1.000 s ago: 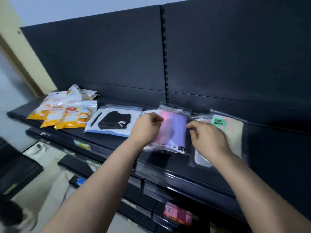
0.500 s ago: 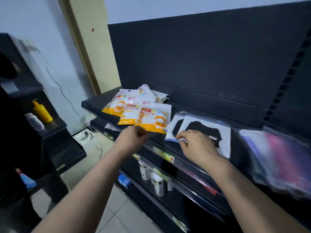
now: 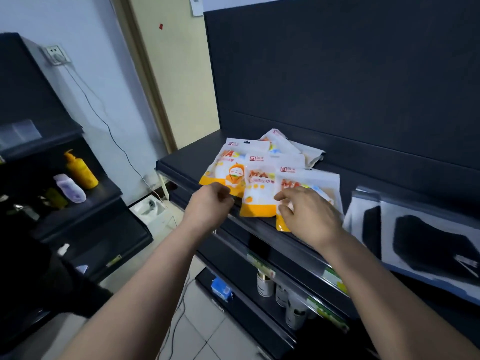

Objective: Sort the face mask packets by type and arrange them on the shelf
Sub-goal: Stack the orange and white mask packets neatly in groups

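We're looking at the orange-and-white mask packets (image 3: 259, 178), which are lying overlapped in a loose row at the left end of the dark shelf (image 3: 181, 158), with a couple more white packets (image 3: 285, 146) sitting behind them near the back panel. Our right hand (image 3: 309, 214) is resting on the rightmost orange packet (image 3: 306, 183), fingers spread and pressing down on it rather than pinching. Our left hand (image 3: 210, 207) is hanging at the shelf's front edge, just beside the leftmost packet, curled into a loose fist; whether it's actually touching the packet, we can't tell. Off to the right, clear packets with black masks (image 3: 426, 242) are lying flat on the same shelf, blurry. Further left, a yellow pump bottle (image 3: 80, 170) is standing on another rack.
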Motion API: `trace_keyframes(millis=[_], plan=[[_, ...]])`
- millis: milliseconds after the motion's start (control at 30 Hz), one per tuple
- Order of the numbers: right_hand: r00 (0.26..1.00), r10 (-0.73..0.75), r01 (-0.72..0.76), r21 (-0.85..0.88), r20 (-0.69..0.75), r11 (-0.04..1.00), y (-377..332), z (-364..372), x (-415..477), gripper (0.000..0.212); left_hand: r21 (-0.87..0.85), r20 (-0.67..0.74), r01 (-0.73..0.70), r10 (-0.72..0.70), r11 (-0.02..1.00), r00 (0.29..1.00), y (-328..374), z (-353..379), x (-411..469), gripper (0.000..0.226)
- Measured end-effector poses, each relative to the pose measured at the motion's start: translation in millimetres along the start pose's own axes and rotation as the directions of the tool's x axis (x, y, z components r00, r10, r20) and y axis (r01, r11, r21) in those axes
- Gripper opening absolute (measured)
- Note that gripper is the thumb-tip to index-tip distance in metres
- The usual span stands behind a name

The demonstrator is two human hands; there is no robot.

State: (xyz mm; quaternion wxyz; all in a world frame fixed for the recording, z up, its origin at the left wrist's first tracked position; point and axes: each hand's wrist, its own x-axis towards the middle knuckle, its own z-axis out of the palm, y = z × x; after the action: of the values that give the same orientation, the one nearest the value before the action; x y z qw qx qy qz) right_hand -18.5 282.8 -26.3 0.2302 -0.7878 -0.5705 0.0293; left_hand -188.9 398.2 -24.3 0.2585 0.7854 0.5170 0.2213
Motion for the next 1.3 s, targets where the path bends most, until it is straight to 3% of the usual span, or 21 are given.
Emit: trace_keyframes(millis=[233, 467, 567, 733, 800, 900, 933, 1000, 1100, 1167, 1300], plan=[[0.999, -0.017, 0.016, -0.017, -0.034, 1.0, -15, 40, 90, 0.029, 0.042, 0.046, -0.028, 0.026, 0.999, 0.999, -12, -3, 98, 0.036], [0.998, -0.033, 0.032, -0.016, -0.047, 0.999, -26, 54, 160, 0.031, 0.083, 0.062, -0.067, 0.062, 0.994, 0.996, -11, -21, 191, 0.03], [0.999, -0.015, 0.012, -0.066, -0.042, 0.998, -25, 58, 172, 0.034, 0.126, 0.145, -0.1, 0.082, 0.987, 0.986, -12, -17, 221, 0.035], [0.99, 0.132, -0.119, -0.185, 0.055, 0.975, -27, 54, 194, 0.04, 0.025, 0.344, -0.217, 0.196, 0.976, 0.918, -9, -1, 271, 0.042], [0.975, 0.22, -0.209, -0.227, 0.026, 0.951, -35, 53, 202, 0.045, -0.021, 0.443, -0.248, 0.231, 0.969, 0.866, -12, 5, 287, 0.039], [0.954, 0.296, -0.298, -0.198, -0.041, 0.934, -49, 56, 216, 0.047, -0.026, 0.525, -0.312, 0.279, 0.95, 0.804, -20, 11, 310, 0.019], [0.945, 0.323, -0.326, -0.173, -0.048, 0.929, -55, 59, 221, 0.049, 0.0, 0.531, -0.359, 0.304, 0.933, 0.791, -24, 9, 319, 0.01], [0.923, 0.38, -0.386, -0.151, -0.067, 0.91, -68, 69, 232, 0.053, 0.135, 0.481, -0.464, 0.351, 0.875, 0.803, -33, 0, 338, 0.014], [0.896, 0.421, -0.442, -0.184, -0.144, 0.878, -80, 88, 251, 0.05, 0.274, 0.376, -0.473, 0.359, 0.837, 0.854, -47, -15, 371, 0.014], [0.89, 0.429, -0.454, -0.212, -0.156, 0.865, -84, 104, 264, 0.046, 0.279, 0.371, -0.437, 0.324, 0.855, 0.871, -59, -24, 390, 0.01], [0.877, 0.479, -0.471, -0.254, -0.035, 0.845, -92, 127, 273, 0.056, 0.173, 0.282, -0.357, 0.301, 0.918, 0.911, -86, -36, 411, 0.016]])
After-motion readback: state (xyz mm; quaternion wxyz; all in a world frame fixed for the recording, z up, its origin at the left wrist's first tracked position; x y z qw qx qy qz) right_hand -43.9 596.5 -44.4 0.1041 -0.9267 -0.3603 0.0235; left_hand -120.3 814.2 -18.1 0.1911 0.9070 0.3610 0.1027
